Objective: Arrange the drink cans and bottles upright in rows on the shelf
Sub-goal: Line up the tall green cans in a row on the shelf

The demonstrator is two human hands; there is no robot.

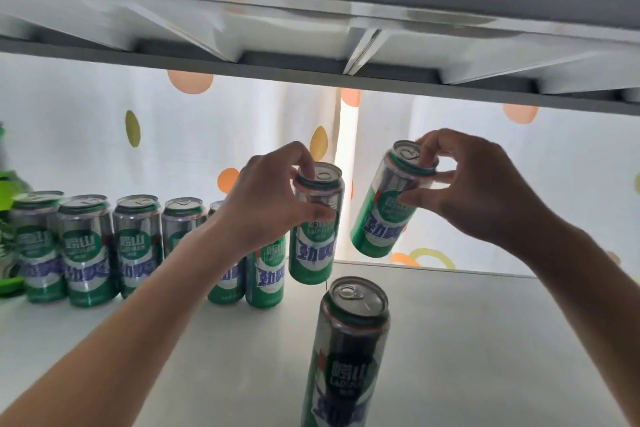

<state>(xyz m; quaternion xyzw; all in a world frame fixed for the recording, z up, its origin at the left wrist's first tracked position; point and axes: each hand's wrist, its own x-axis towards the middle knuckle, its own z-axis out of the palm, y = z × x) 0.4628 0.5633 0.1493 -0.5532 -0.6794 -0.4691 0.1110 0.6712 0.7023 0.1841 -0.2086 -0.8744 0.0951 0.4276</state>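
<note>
**Op:** Right, both hands are loaded. My left hand (273, 198) grips one can (316, 225) around its top rim, fingers curled over the shoulder, and it hangs upright at the right end of the back row (90, 246). My right hand (481, 191) pinches a second can (388, 204) at the lid and upper wall; that one is tilted, base swung left, well clear of the shelf (485, 340).

**Spotter:** How do they feel to you?

**Op:** Judging by looks, tall slim aluminium cans with the tabs unpulled, so probably full and fairly heavy for a rim grip. Walls are stiff enough while sealed, but the printed sleeve looks slick and will dent if knocked. I'd take hold lower on the body before setting them down, since a top pinch lets the base swing.

**Spotter:** And the spare one?

**Op:** A third can (349, 350) stands upright near the front, apart from the row, untouched.

**Spotter:** Anything you can't read?

**Op:** My left forearm covers the middle of the row, so I can't count those cans or see gaps. Something green (10, 184) at the far left is cut off and blurred, perhaps bottles. I can't tell whether the left can's base touches the shelf.
</note>
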